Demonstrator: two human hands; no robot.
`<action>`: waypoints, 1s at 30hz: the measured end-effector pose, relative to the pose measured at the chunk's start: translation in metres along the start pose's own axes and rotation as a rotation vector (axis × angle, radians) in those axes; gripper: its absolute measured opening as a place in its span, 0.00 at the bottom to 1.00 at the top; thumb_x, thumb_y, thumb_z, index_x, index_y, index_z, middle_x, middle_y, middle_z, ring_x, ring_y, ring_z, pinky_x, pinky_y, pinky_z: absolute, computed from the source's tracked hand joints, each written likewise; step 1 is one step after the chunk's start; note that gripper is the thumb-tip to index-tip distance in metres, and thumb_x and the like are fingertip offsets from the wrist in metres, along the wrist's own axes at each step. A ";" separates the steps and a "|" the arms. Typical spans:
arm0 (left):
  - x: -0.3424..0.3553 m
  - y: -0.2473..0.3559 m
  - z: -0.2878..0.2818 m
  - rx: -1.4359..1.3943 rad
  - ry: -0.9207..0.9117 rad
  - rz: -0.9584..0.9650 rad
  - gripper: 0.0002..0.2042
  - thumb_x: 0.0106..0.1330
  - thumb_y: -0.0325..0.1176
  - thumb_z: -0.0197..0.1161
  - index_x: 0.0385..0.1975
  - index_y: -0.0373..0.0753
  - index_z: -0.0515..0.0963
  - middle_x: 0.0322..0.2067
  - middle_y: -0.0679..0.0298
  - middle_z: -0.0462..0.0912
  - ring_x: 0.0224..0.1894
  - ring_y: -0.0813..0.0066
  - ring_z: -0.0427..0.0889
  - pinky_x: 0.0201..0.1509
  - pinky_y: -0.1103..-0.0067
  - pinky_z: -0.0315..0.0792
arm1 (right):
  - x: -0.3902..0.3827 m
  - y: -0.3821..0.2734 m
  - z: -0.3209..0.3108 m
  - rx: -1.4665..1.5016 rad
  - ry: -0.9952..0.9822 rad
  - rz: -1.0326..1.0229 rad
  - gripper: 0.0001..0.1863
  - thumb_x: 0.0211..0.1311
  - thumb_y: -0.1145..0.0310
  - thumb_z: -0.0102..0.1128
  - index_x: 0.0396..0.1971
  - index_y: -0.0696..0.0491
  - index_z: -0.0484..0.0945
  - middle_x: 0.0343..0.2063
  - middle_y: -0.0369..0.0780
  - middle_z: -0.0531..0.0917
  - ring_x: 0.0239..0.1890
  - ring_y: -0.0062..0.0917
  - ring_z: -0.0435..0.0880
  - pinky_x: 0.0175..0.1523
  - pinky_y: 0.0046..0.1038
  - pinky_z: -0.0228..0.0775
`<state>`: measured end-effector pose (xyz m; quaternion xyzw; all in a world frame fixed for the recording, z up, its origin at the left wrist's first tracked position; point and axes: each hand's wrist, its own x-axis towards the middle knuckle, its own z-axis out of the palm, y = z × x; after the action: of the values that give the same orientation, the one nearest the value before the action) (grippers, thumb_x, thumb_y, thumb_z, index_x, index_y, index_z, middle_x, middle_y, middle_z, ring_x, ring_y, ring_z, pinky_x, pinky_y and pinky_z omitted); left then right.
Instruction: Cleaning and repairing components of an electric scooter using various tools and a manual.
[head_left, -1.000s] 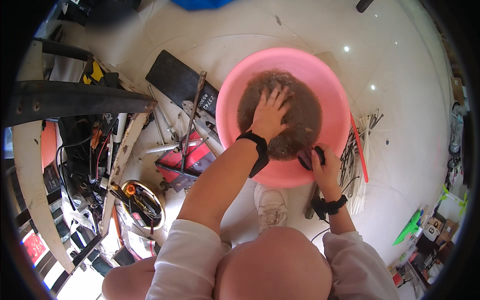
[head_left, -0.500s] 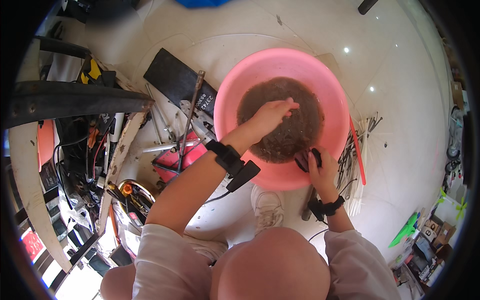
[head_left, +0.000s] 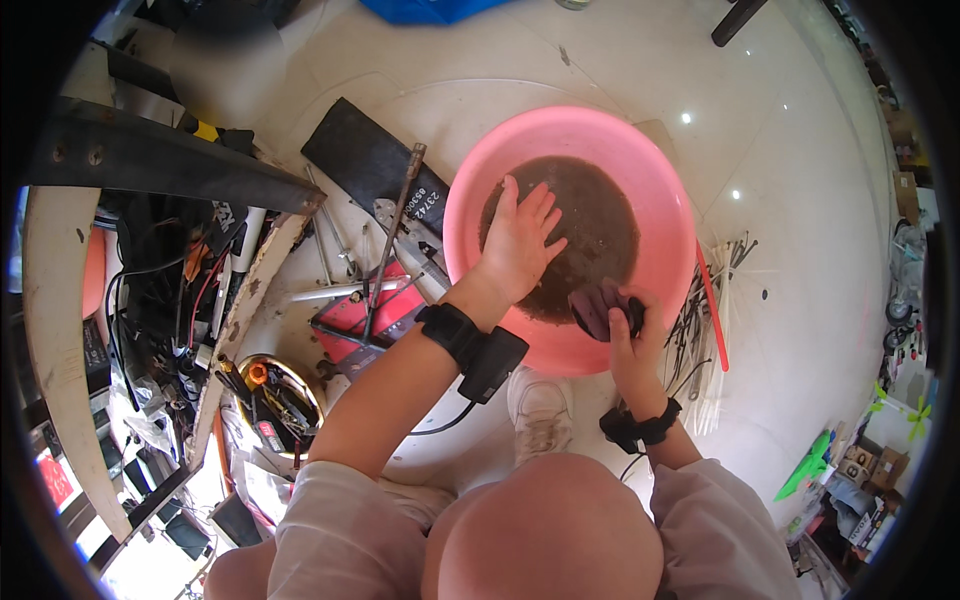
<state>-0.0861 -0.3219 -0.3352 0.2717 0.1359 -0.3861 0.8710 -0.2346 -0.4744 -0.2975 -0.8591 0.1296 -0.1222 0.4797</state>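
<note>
A pink basin [head_left: 672, 240] stands on the floor in front of me, with murky brown water [head_left: 590, 215] in its bottom. Over the water's left part, my left hand [head_left: 520, 240] is open, palm up and fingers spread, holding nothing. At the basin's near right rim my right hand [head_left: 640, 345] grips a dark purplish-black, ridged piece [head_left: 597, 308]; its kind is not clear. That piece is over the basin's near edge. Black straps with small boxes [head_left: 490, 358] circle both wrists.
Left of the basin lie a black flat pouch [head_left: 375, 160], a long metal socket wrench [head_left: 395, 240] and a red-and-grey sheet [head_left: 350, 325]. A round tin of tools [head_left: 275, 400] sits by a cluttered shelf frame [head_left: 170, 175]. Cable ties [head_left: 705, 320] are at right.
My left hand has turned over and spread its fingers, shifting slightly left. My right hand has lifted the dark piece a little, so more of it shows. The view has shifted slightly.
</note>
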 end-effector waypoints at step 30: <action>-0.025 -0.006 0.002 0.689 0.354 0.047 0.15 0.69 0.42 0.50 0.44 0.37 0.72 0.46 0.60 0.76 0.42 0.69 0.79 0.37 0.72 0.74 | 0.033 0.025 -0.015 0.187 -0.005 0.209 0.11 0.60 0.72 0.56 0.42 0.53 0.70 0.31 0.37 0.75 0.34 0.21 0.76 0.32 0.24 0.70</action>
<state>-0.1072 -0.3115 -0.3249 0.6139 0.1403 -0.3364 0.7002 -0.2109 -0.5100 -0.3083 -0.7928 0.2053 -0.0808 0.5681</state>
